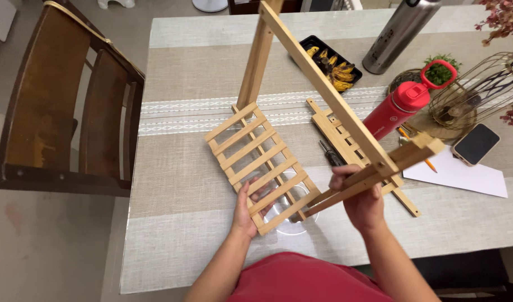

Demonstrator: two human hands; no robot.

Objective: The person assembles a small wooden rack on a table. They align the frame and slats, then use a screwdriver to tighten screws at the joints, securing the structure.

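- Wooden rack (pixel 256 159), a slatted shelf panel with long pale side rails, sits at the centre of the frame, its slats low over the table and its rails rising toward the upper middle.
- Left hand (pixel 246 208) lies under the near end of the slatted panel, fingers spread across the slats.
- Right hand (pixel 360 197) is closed around the lower end of the slanted rail (pixel 335 106), right of centre.
- Table (pixel 183 235) fills most of the frame, covered by a beige woven cloth with a pale patterned band across the middle.
- Second slatted piece (pixel 346 146) lies flat behind the right hand.
- Red bottle (pixel 399 107), steel flask (pixel 399 33), black tray (pixel 329 61), phone (pixel 476 144) and white paper (pixel 463 174) crowd the upper right.
- Dark wooden chair (pixel 60 100) stands at the left on a plain floor.
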